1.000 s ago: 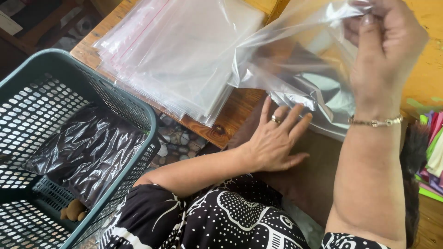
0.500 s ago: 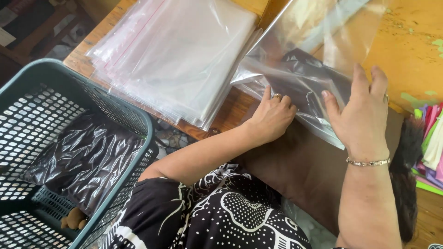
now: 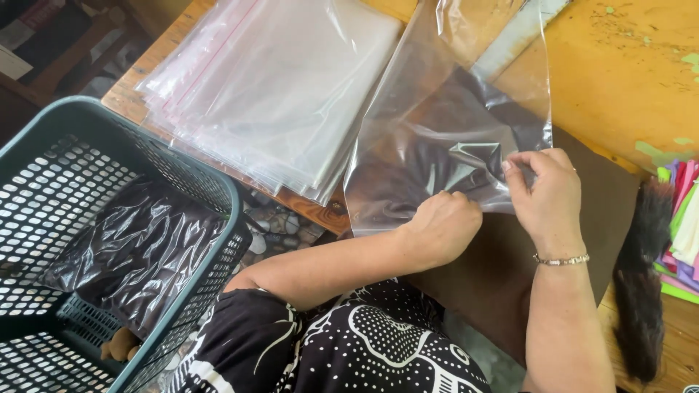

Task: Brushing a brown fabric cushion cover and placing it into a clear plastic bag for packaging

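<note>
A clear plastic bag [image 3: 451, 131] lies over the far end of a dark brown folded cloth [image 3: 502, 269] on the wooden table. My left hand [image 3: 444, 225] is closed on the bag's near edge, knuckles up. My right hand [image 3: 546, 196], with a bracelet on the wrist, pinches the same edge just to the right, thumb and fingers gripping the film. The bag's mouth is gathered between both hands and part of the dark cloth shows through it.
A stack of clear plastic bags [image 3: 269, 94] lies at the table's left. A teal mesh basket [image 3: 218, 189] on the left holds a bagged dark item [image 3: 138, 247]. Colourful fabric pieces [image 3: 681, 225] and a dark furry strip [image 3: 641, 284] sit at the right.
The bag came down from being held up by my right hand onto the dark cloth. Both hands moved to its near edge and closed on it.
</note>
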